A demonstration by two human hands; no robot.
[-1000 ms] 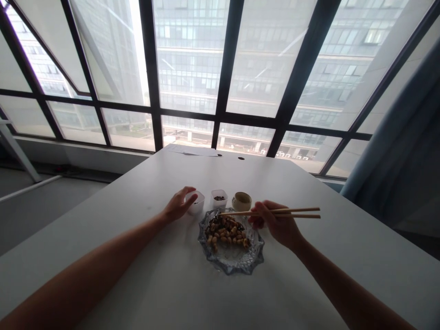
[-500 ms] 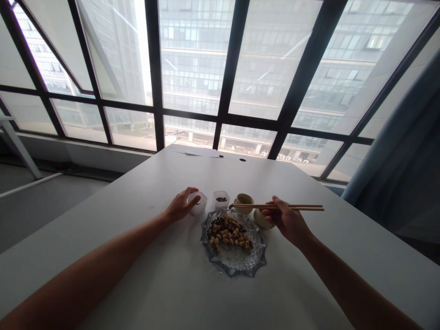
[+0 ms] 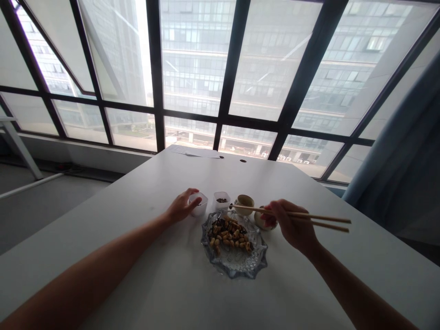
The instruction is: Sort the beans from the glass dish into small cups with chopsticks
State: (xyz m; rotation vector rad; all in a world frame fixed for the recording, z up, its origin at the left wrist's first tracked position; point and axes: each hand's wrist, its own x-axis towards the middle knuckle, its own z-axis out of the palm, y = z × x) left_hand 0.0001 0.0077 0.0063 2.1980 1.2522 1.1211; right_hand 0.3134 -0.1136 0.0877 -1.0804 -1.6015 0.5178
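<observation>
My left hand (image 3: 183, 205) is closed around the side of a translucent plastic cup (image 3: 201, 208) that stands on the table. In my right hand (image 3: 290, 224) is a pair of wooden chopsticks (image 3: 254, 209), pointing left. At their tips is a small dark piece (image 3: 230, 206), too small to name. Below the tips sits a scalloped glass bowl (image 3: 237, 270) with peanuts (image 3: 232, 238) and dark seeds or pieces. A second plastic cup (image 3: 221, 205) holds dark bits. Right of it stands an olive-coloured cup (image 3: 245, 201); another similar cup (image 3: 260, 222) is partly hidden by my right hand.
All of this stands on a white table (image 3: 154, 275). Papers (image 3: 195, 151) lie at its far edge, near two dark round holes. Beyond is a large framed window (image 3: 192, 59), with a blue curtain (image 3: 388, 156) at the right.
My right hand has turned, so the chopsticks' rear ends are lower and spread apart. Their tips stay near the same spot, with the dark piece. My left hand remains on the plastic cup.
</observation>
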